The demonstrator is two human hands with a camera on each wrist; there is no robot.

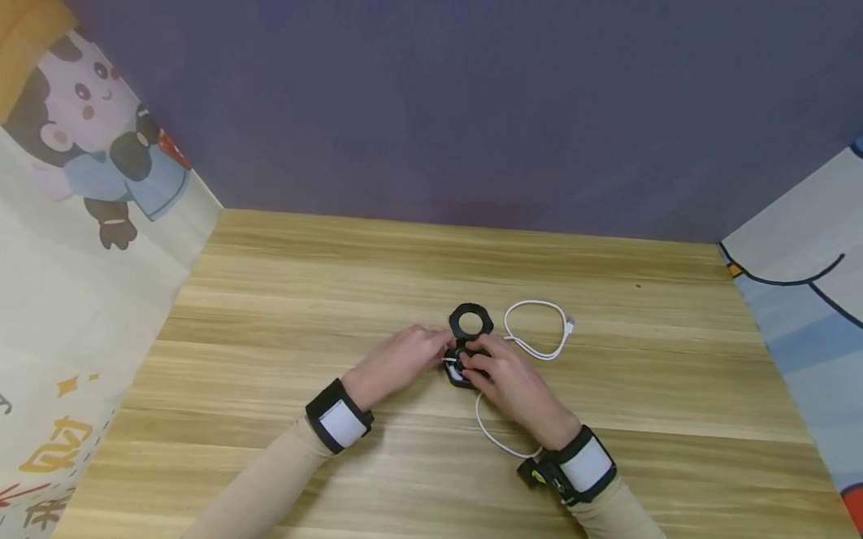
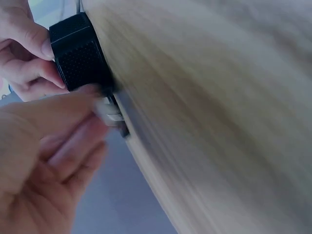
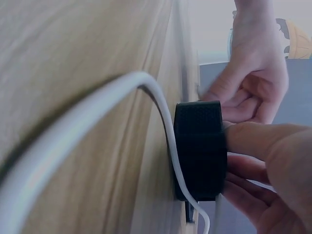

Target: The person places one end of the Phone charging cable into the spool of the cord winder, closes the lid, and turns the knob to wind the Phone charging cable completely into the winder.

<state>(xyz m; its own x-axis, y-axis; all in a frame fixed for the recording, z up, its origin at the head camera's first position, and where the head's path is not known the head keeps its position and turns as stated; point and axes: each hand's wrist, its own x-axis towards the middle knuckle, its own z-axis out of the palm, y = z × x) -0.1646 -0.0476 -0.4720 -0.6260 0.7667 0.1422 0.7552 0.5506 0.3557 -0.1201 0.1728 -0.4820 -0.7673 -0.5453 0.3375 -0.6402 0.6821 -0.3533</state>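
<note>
Position: my left hand (image 1: 405,356) and my right hand (image 1: 503,371) met at the middle of the wooden bench (image 1: 291,295), both on a small black device (image 1: 459,369).
Right hand: my fingers curled round the black device and held it against the bench top.
Left hand: my fingertips pinched a small white plug (image 2: 109,111) at the side of the device; the left wrist view showed it blurred, so I could not tell whether it sat in a socket.
Cable: a white cable (image 1: 492,431) ran from the device toward me and passed under my right wrist; a second stretch of it looped on the bench to the right of the device, its free end lying apart.
Ring: a black ring-shaped piece (image 1: 470,321) lay just behind the device, close to my fingers.
Head view only: the ring, the loop and both black-and-white wrist bands.
Right wrist view only: the meshed texture on the device's face (image 3: 200,151) and the cable (image 3: 112,92) curving along the bench to its edge.
Left wrist view only: the plug and my right fingers (image 2: 29,44) on the device's top corner.
</note>
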